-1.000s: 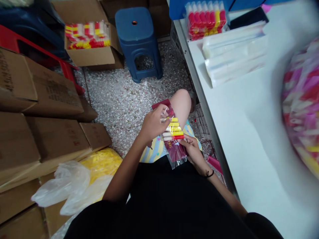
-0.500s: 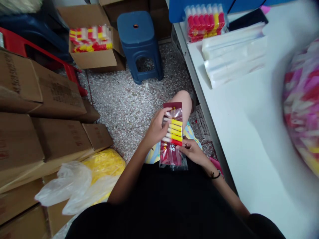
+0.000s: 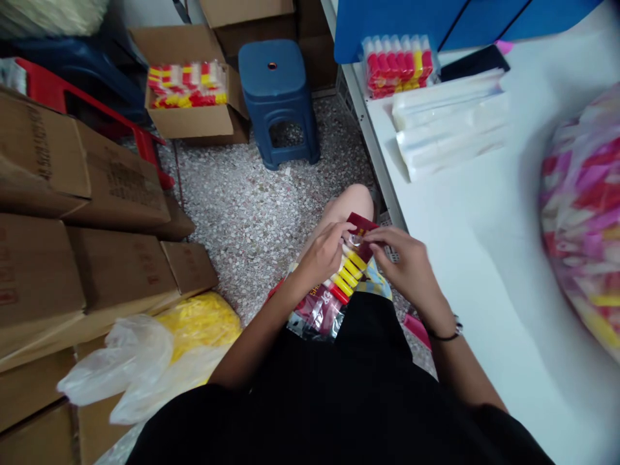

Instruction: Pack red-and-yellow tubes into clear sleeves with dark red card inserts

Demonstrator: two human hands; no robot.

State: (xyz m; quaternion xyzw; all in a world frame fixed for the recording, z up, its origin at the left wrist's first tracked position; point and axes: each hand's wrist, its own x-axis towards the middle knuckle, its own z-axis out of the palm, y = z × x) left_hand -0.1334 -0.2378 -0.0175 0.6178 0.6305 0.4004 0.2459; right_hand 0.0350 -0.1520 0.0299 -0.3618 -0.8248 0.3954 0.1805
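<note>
Above my lap lies a clear plastic bag [image 3: 317,318] with a maroon printed card [image 3: 360,224] and a row of white-tipped tubes [image 3: 349,274], several yellow and one red. It is tilted, its card end pointing up and right. My left hand [image 3: 322,257] grips the bag's left side near the upper end, fingers closed over it. My right hand [image 3: 407,265] pinches at the upper right, by the card and the bag's edge. Whether its fingertips hold film, card or both is too small to tell.
On the white table [image 3: 465,258] are a pack of red and yellow tubes [image 3: 398,64], clear plastic sleeves [image 3: 450,123] and a large bag of coloured pieces [image 3: 581,219]. A blue stool [image 3: 274,71] stands ahead. Cardboard boxes [image 3: 121,265] and a yellow-filled bag [image 3: 201,323] are left.
My right hand has moved from the bag's lower right side up to its card end. The bag has turned clockwise, its top now leaning right. My left hand still holds it.
</note>
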